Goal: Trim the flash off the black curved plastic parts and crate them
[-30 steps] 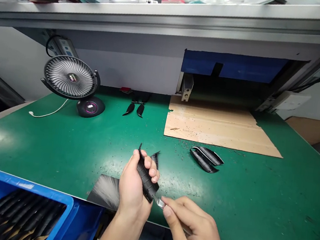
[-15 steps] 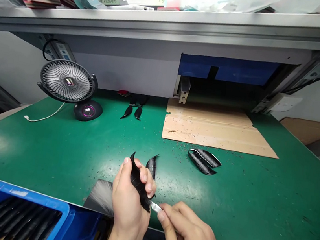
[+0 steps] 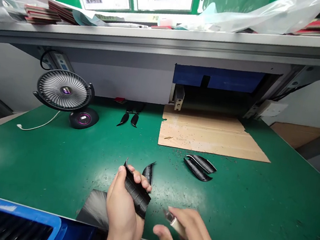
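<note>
My left hand (image 3: 126,206) is wrapped round a curved black plastic piece (image 3: 137,194) with a pointed tip and ribbed inner face. To its right, my right hand (image 3: 194,236) holds a small knife (image 3: 176,225) with a pale handle, apart from the piece. My right thumb is lifted off the handle, and the knife's end is blurred. Just behind my left fingers, another curved black piece (image 3: 148,172) lies on the green table (image 3: 242,211). Farther right lie two similar black pieces (image 3: 199,167) side by side.
A small fan (image 3: 65,91) with a white cable stands at the back left. A cardboard sheet (image 3: 205,134) lies at the back right, near black shavings. Black parts (image 3: 128,119) lie at the back. A blue bin (image 3: 56,224) with black pieces sits lower left. A shelf (image 3: 159,36) crosses above.
The knife has moved away from the lower end of the black piece, and my right thumb has opened off it. My left hand has turned the piece, showing more of its ribbed face.
</note>
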